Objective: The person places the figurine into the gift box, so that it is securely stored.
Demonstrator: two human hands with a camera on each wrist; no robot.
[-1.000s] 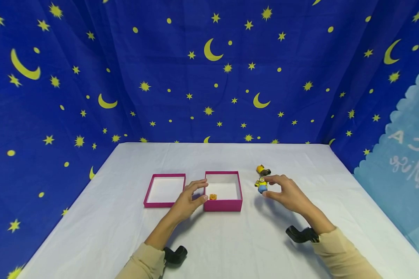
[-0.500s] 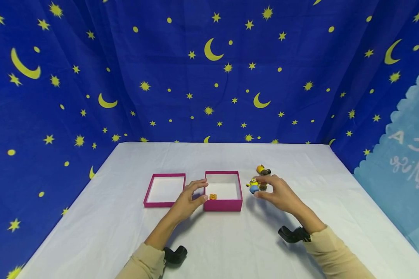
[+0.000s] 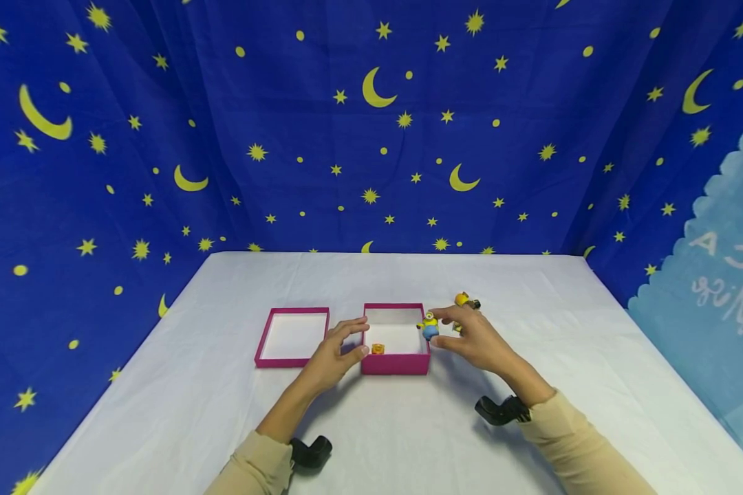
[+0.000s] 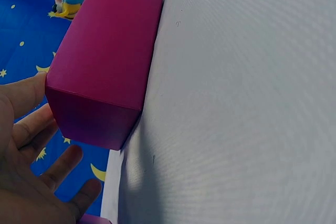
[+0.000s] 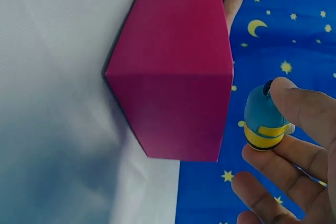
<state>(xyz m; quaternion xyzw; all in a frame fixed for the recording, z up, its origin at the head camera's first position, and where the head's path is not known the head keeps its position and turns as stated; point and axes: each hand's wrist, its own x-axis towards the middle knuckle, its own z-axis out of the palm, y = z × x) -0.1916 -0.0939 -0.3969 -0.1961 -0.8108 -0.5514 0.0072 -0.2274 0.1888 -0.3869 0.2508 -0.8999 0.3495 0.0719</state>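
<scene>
My right hand (image 3: 475,338) pinches a small Minion toy figure (image 3: 430,327), yellow with blue overalls, between thumb and fingers. It is held in the air at the right rim of an open magenta box (image 3: 396,364) with a white inside. In the right wrist view the Minion figure (image 5: 264,114) is upside down, beside the box's top edge. A small orange toy (image 3: 378,349) lies inside the box near its front left corner. My left hand (image 3: 334,356) rests at the box's left side, its thumb (image 4: 29,90) touching the corner and the other fingers loosely spread.
The matching shallow lid (image 3: 292,363) lies inside-up, left of the box. Behind my right hand lies another yellow figure (image 3: 463,300), with a further yellow toy (image 3: 457,327) partly hidden by the fingers. A star-patterned blue curtain (image 3: 322,124) stands behind the white table (image 3: 371,440).
My right hand has moved left with the Minion figure, from beside the other toys to the box's right rim. My left hand, the box and its lid have stayed in place.
</scene>
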